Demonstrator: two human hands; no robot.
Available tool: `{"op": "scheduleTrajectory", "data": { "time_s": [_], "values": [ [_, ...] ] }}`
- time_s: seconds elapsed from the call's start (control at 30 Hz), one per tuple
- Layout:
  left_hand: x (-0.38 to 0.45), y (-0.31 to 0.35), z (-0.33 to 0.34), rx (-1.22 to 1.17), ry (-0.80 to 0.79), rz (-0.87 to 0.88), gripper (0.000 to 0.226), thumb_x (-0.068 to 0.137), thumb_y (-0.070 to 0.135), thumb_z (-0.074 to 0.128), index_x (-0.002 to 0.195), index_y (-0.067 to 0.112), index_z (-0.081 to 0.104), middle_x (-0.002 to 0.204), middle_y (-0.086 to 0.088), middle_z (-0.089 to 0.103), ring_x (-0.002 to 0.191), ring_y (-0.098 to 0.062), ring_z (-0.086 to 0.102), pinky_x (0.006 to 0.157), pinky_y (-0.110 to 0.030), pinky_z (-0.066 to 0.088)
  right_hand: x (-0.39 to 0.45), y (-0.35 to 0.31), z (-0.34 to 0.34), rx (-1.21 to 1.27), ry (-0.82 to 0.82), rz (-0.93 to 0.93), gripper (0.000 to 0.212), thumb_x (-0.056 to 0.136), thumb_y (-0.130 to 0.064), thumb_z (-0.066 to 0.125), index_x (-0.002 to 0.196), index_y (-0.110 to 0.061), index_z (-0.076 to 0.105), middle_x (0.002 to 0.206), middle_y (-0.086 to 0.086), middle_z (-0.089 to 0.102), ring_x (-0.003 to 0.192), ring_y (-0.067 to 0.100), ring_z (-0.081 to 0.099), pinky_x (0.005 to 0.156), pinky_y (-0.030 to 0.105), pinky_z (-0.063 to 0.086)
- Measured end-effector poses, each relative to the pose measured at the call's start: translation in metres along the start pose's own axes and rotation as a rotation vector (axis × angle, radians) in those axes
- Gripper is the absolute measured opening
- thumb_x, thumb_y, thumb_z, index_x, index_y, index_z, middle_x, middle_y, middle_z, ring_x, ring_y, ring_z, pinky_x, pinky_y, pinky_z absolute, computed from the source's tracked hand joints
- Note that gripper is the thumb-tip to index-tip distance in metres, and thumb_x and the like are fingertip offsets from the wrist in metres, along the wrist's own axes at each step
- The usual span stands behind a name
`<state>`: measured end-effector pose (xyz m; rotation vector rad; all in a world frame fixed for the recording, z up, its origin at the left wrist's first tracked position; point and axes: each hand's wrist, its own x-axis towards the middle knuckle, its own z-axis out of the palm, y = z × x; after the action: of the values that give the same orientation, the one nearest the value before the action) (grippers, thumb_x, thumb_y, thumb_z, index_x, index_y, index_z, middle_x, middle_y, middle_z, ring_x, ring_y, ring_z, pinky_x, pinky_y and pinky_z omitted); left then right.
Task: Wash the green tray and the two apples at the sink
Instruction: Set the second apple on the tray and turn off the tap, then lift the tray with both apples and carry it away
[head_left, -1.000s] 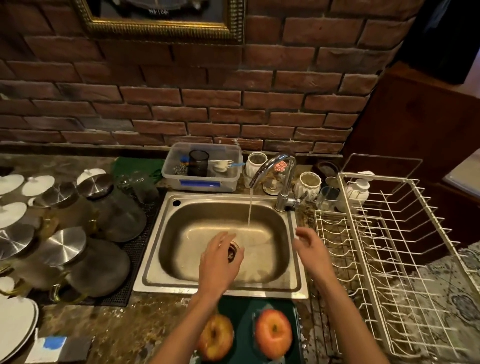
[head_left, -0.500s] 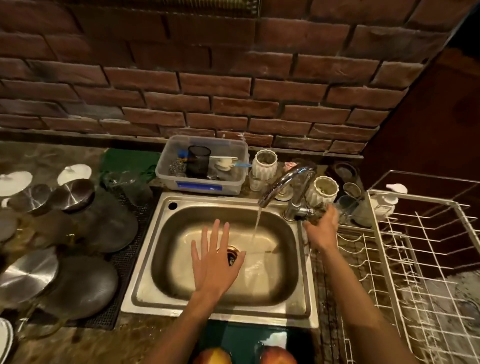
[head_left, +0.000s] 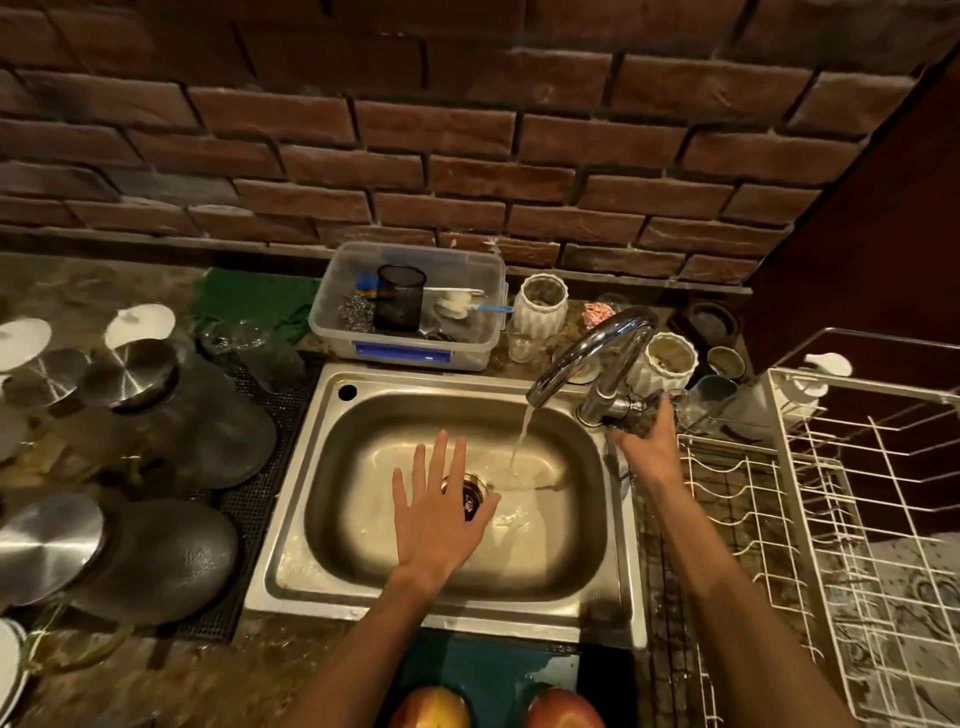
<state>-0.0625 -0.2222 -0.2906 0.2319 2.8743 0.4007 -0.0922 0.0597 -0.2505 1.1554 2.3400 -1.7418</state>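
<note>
The green tray (head_left: 483, 667) lies on the counter just in front of the steel sink (head_left: 447, 603), at the bottom edge of the view. Two red-yellow apples sit on it, one on the left (head_left: 430, 707) and one on the right (head_left: 565, 707), both cut off by the frame. My left hand (head_left: 436, 514) hovers flat over the sink basin near the drain, fingers spread and straight. My right hand (head_left: 647, 439) grips the tap handle at the base of the chrome faucet (head_left: 592, 353). Water runs from the spout into the basin.
A white wire dish rack (head_left: 831, 493) stands right of the sink. Steel-lidded glass jars (head_left: 156, 410) crowd the left counter. Behind the sink sit a clear plastic tub (head_left: 410, 306) of scrubbers, white ceramic cups (head_left: 540, 309) and a green cloth (head_left: 249, 306). A brick wall backs everything.
My right hand reached from above the sink's right rim to the tap handle and took hold of it. The view tilted down and closer; the left hand stayed over the drain.
</note>
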Motion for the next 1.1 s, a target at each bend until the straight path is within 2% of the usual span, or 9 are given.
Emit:
{"op": "scheduleTrajectory", "data": {
  "time_s": [0.1,0.23,0.43,0.57,0.67,0.87,1.0,1.03,1.1],
  "values": [
    [0.0,0.0,0.001,0.005,-0.005,-0.002,0.088,0.086,0.082,0.017,0.156,0.038,-0.015,0.164,0.009,-0.024,0.154,-0.022,-0.016,0.123,-0.052,-0.006,-0.003,-0.002,0.003,-0.03,-0.004,-0.002,0.105,0.082,-0.004,0.074,0.158,-0.034,0.008,0.167,-0.004,0.009,0.149,0.024,0.027,0.117,0.043,0.028],
    [-0.001,0.002,-0.001,0.007,-0.021,0.002,0.087,0.087,0.081,0.016,0.156,0.037,-0.015,0.16,0.01,-0.029,0.154,-0.022,-0.016,0.124,-0.052,-0.007,-0.005,-0.004,0.002,-0.031,-0.039,0.0,0.108,0.081,-0.004,0.074,0.158,-0.035,0.006,0.167,-0.005,0.005,0.152,0.025,0.018,0.119,0.045,0.024],
    [-0.004,-0.001,-0.01,0.002,-0.038,0.005,0.087,0.088,0.079,0.021,0.159,0.035,-0.005,0.168,0.008,-0.012,0.155,-0.021,-0.01,0.125,-0.05,-0.002,-0.012,-0.011,-0.008,-0.059,-0.143,0.018,0.11,0.082,-0.016,0.078,0.158,-0.031,0.0,0.168,0.002,0.004,0.153,0.028,0.013,0.122,0.05,0.021],
    [-0.008,-0.006,-0.019,-0.032,-0.04,0.021,0.085,0.09,0.077,0.024,0.159,0.033,0.005,0.168,0.008,-0.002,0.155,-0.019,-0.004,0.125,-0.046,0.001,-0.034,-0.014,-0.004,-0.083,-0.14,-0.005,0.092,0.085,-0.021,0.076,0.157,-0.019,0.019,0.162,0.011,0.028,0.147,0.031,0.03,0.117,0.047,0.031],
    [-0.013,-0.008,-0.028,-0.077,-0.042,0.039,0.081,0.09,0.075,0.028,0.158,0.033,0.015,0.168,0.008,0.007,0.155,-0.018,0.003,0.124,-0.046,0.007,-0.057,-0.015,-0.004,-0.125,-0.16,-0.036,0.082,0.085,-0.031,0.077,0.152,-0.018,0.032,0.158,0.011,0.035,0.144,0.032,0.035,0.116,0.048,0.035],
    [-0.036,-0.012,-0.051,-0.304,-0.122,0.022,0.072,0.09,0.068,0.045,0.15,0.028,0.039,0.161,0.004,0.032,0.15,-0.017,0.023,0.12,-0.044,0.028,-0.104,-0.011,-0.015,-0.114,-0.237,-0.117,0.076,0.087,-0.04,0.072,0.15,-0.014,0.039,0.155,0.008,0.04,0.14,0.027,0.041,0.114,0.042,0.038],
    [-0.056,-0.018,-0.066,-0.525,-0.18,-0.017,0.06,0.092,0.051,0.06,0.144,0.023,0.05,0.149,-0.002,0.049,0.138,-0.018,0.042,0.115,-0.035,0.035,-0.13,-0.004,-0.027,-0.083,-0.277,-0.135,0.069,0.087,-0.039,0.072,0.145,-0.015,0.045,0.15,0.009,0.045,0.129,0.022,0.048,0.095,0.025,0.043],
    [-0.063,-0.021,-0.07,-0.584,-0.198,-0.031,0.057,0.092,0.049,0.063,0.142,0.024,0.051,0.147,-0.001,0.051,0.134,-0.016,0.045,0.111,-0.033,0.037,-0.138,-0.002,-0.03,-0.068,-0.29,-0.131,0.068,0.086,-0.04,0.072,0.145,-0.016,0.046,0.149,0.008,0.045,0.126,0.019,0.048,0.093,0.024,0.043],
    [-0.077,-0.03,-0.075,-0.694,-0.249,-0.068,0.055,0.089,0.047,0.067,0.14,0.028,0.053,0.142,0.001,0.053,0.125,-0.013,0.048,0.101,-0.03,0.042,-0.15,0.007,-0.035,-0.044,-0.306,-0.116,0.068,0.085,-0.043,0.073,0.143,-0.019,0.048,0.149,0.006,0.047,0.128,0.019,0.047,0.099,0.031,0.044]
  ]
}}
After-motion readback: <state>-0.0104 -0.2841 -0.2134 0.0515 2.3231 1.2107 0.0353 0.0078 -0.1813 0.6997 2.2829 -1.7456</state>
